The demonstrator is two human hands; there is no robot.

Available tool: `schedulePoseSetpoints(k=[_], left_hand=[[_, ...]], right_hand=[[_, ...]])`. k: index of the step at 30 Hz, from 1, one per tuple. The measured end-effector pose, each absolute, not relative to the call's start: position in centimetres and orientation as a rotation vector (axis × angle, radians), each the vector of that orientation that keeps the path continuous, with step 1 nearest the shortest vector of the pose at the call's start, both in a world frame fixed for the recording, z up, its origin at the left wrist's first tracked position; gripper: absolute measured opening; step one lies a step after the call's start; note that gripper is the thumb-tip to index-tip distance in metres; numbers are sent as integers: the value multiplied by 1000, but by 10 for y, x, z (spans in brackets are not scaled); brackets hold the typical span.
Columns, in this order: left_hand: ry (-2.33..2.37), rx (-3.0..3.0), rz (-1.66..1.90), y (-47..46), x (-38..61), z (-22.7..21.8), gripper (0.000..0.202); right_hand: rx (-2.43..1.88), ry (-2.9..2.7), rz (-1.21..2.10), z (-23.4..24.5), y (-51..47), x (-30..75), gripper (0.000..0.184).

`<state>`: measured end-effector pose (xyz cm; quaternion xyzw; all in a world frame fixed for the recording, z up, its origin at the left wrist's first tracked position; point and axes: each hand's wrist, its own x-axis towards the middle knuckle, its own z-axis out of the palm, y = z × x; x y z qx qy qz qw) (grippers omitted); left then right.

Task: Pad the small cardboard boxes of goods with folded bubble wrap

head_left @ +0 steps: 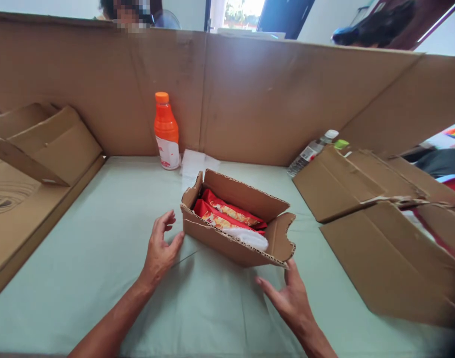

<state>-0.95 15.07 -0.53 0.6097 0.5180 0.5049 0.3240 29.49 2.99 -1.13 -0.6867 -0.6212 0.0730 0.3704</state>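
Note:
An open cardboard box point(227, 243) sits at a slant in the middle of the green cloth, its flaps raised. Inside it lie red snack packets point(223, 214) and a white wrapped item point(249, 238) near the front wall. My left hand point(160, 251) is by the box's left end, fingers apart and curved, the thumb close to the corner. At the right end is my right hand point(290, 298), thumb and fingers spread. Its fingertips are partly hidden behind the box corner, so I cannot tell if they touch it.
An orange-capped bottle point(167, 139) stands by the cardboard wall point(249, 99), with white sheets point(195, 164) beside it. Cardboard boxes point(391, 268) line the right, a clear bottle point(311, 154) leaning behind them. Another carton point(51, 144) is at left. Two people are partly visible beyond the wall.

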Motion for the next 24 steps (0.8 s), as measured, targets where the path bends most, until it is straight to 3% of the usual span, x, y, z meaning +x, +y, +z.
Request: schedulePoseSetpoints(k=[4, 8, 15, 24], left_hand=[[1421, 1476, 1215, 126, -4, -14, 48], [1290, 1411, 1122, 109, 20, -28, 56], [1233, 1386, 1118, 115, 50, -35, 68], [926, 1532, 905, 182, 148, -32, 81]], right_hand=[[-1682, -1653, 374, -24, 50, 322, 109], [-1609, -1682, 472, -35, 68, 335, 126], [-1460, -1670, 518, -26, 90, 319, 125], [-1477, -1312, 303, -20, 112, 353, 116]])
